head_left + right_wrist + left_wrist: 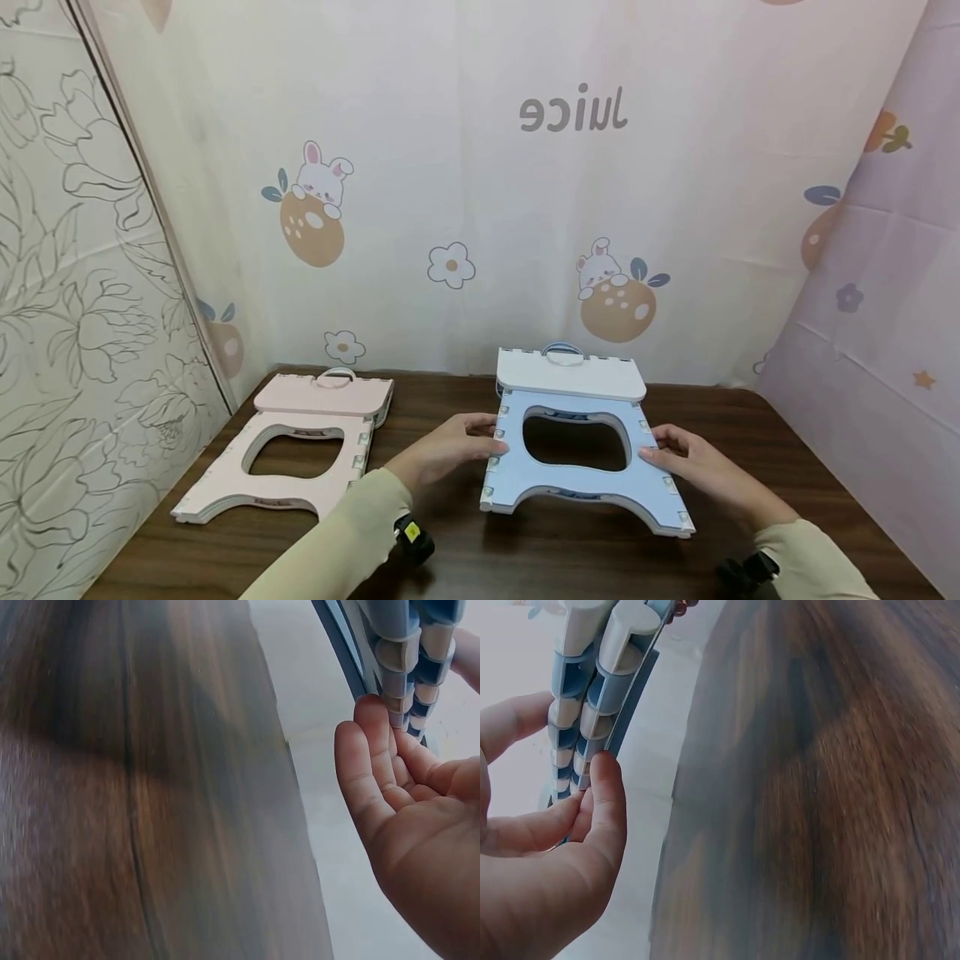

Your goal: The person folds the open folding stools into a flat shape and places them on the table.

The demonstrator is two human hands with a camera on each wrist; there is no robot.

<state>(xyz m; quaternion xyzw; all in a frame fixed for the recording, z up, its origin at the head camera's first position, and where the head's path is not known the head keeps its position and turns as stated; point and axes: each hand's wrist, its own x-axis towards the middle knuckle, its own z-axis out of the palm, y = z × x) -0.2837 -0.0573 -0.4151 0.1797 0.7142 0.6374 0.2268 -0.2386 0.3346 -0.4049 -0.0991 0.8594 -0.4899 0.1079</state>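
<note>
A blue folding step stool, folded flat with a white top panel and a small carry handle, is held up over the table by both hands. My left hand grips its left edge, thumb on the face and fingers behind. On the opposite edge my right hand holds it the same way, thumb in front. In the left wrist view, the left hand pinches the row of blue and white hinge pieces. The right wrist view has the right hand's fingers against the hinged edge.
A pink folding step stool, also folded flat, lies on the left part of the dark wooden table. Behind the table hangs a pale printed curtain, with more patterned sheets at both sides.
</note>
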